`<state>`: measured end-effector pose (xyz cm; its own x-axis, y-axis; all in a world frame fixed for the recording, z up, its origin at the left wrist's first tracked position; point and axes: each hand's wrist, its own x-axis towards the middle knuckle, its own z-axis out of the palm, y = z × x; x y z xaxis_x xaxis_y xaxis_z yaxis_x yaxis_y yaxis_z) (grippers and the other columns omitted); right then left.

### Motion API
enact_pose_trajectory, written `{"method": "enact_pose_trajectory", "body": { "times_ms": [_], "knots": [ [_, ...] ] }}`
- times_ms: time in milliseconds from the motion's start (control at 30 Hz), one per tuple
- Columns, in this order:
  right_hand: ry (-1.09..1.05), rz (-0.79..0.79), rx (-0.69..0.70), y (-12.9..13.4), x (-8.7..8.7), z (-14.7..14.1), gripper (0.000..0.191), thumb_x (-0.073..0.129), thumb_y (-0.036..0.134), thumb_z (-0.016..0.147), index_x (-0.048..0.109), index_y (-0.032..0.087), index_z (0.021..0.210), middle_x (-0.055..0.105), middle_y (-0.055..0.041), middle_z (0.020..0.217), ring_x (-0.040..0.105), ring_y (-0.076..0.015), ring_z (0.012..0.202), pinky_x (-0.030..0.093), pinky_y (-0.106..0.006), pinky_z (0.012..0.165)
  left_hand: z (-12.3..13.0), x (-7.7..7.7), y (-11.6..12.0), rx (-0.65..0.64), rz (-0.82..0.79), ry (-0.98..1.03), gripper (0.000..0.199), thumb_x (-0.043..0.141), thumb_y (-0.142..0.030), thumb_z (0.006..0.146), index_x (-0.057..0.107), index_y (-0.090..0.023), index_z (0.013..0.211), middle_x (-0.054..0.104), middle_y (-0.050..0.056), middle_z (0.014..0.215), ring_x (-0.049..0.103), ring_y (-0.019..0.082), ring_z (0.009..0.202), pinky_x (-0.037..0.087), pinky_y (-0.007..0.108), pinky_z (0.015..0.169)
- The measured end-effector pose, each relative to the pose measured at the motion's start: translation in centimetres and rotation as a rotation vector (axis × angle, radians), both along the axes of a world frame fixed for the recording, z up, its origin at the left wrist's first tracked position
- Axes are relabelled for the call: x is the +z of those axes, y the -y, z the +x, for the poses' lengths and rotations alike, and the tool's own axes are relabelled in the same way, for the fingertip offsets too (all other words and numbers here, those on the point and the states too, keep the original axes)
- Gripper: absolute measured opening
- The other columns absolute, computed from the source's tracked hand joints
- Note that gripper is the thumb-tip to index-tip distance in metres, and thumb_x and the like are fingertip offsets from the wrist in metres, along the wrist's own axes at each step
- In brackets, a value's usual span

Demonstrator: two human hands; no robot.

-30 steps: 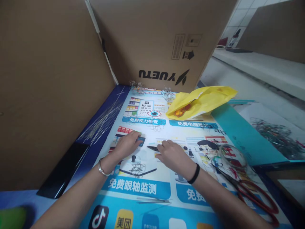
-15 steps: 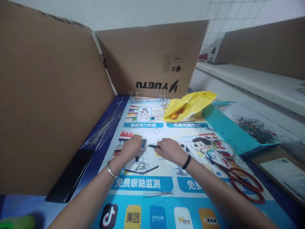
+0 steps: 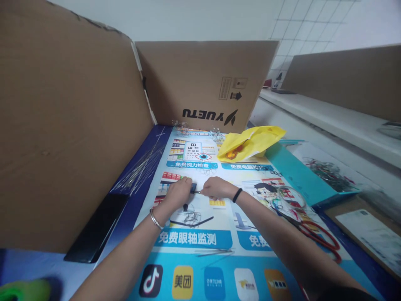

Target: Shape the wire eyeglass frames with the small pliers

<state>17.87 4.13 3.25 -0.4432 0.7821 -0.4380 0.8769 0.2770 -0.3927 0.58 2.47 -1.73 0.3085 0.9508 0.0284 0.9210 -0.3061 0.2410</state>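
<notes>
My left hand (image 3: 179,193), with a silver bangle at its wrist, is closed over the printed mat (image 3: 221,217). Its fingers pinch something too small to make out. My right hand (image 3: 217,187), a black band on the wrist, is wrapped round pliers whose narrow tips (image 3: 198,192) point at the left fingertips; the handles are hidden in the palm. Just below the hands lies a tangle of thin wire pieces (image 3: 191,218). Nearer to me, several straight wires (image 3: 216,252) rest on the mat.
Red-handled scissors (image 3: 321,235) and a clear coil (image 3: 293,196) lie right. A yellow bag (image 3: 253,142) is behind, beside a teal box (image 3: 291,171) holding wire scraps. Long wires (image 3: 138,167) and a black panel (image 3: 98,230) lie left. Cardboard walls (image 3: 200,79) stand behind and left.
My right hand has moved left, and the plier tips now meet the left fingertips. The head view has shifted slightly. My left hand stays closed.
</notes>
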Motion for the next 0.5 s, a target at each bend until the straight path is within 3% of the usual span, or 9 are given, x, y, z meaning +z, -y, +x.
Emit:
{"method": "enact_pose_trajectory", "body": {
  "times_ms": [133, 267, 367, 433, 500],
  "knots": [
    [-0.081, 0.092, 0.014, 0.4, -1.1, 0.4, 0.034, 0.044, 0.039, 0.082, 0.063, 0.016, 0.066, 0.064, -0.0017, 0.063, 0.053, -0.0106, 0.056, 0.033, -0.021, 0.052, -0.5, 0.1, -0.6, 0.023, -0.029, 0.158, 0.019, 0.037, -0.02, 0.088, 0.055, -0.017, 0.092, 0.059, 0.01, 0.097, 0.055, 0.022, 0.092, 0.041, 0.033, 0.077],
    [-0.233, 0.236, 0.061, 0.8, -2.3, 2.0, 0.032, 0.043, 0.037, 0.085, 0.065, 0.017, 0.073, 0.065, -0.0009, 0.069, 0.054, -0.0115, 0.065, 0.033, -0.021, 0.057, -1.2, 0.3, -1.2, 0.006, -0.071, 0.368, 0.034, 0.025, -0.03, 0.092, 0.056, -0.017, 0.092, 0.064, 0.006, 0.09, 0.059, 0.017, 0.084, 0.045, 0.028, 0.072],
    [-0.324, 0.285, 0.085, 0.7, -2.6, 3.4, 0.031, 0.042, 0.035, 0.087, 0.066, 0.017, 0.08, 0.066, -0.0007, 0.074, 0.056, -0.0121, 0.068, 0.035, -0.021, 0.061, -1.1, 0.6, -1.7, -0.022, -0.272, 0.749, 0.043, 0.025, -0.042, 0.092, 0.057, -0.013, 0.097, 0.066, 0.009, 0.096, 0.063, 0.016, 0.08, 0.047, 0.025, 0.064],
    [-0.351, 0.338, 0.127, 0.4, -2.3, 4.2, 0.031, 0.041, 0.034, 0.089, 0.067, 0.018, 0.083, 0.066, -0.0009, 0.078, 0.056, -0.0125, 0.072, 0.036, -0.021, 0.065, -0.8, 1.2, -2.2, -0.029, -0.477, 1.047, 0.043, 0.039, -0.048, 0.087, 0.058, -0.012, 0.099, 0.066, 0.012, 0.101, 0.064, 0.017, 0.081, 0.048, 0.026, 0.064],
    [-0.353, 0.432, 0.166, 0.0, -1.9, 4.8, 0.031, 0.039, 0.032, 0.09, 0.066, 0.018, 0.084, 0.067, -0.0017, 0.081, 0.056, -0.0128, 0.076, 0.037, -0.022, 0.069, -0.2, 2.0, -2.9, -0.032, -0.622, 1.172, 0.04, 0.052, -0.048, 0.08, 0.061, -0.012, 0.097, 0.067, 0.012, 0.1, 0.064, 0.017, 0.079, 0.048, 0.026, 0.065]
  ]
}}
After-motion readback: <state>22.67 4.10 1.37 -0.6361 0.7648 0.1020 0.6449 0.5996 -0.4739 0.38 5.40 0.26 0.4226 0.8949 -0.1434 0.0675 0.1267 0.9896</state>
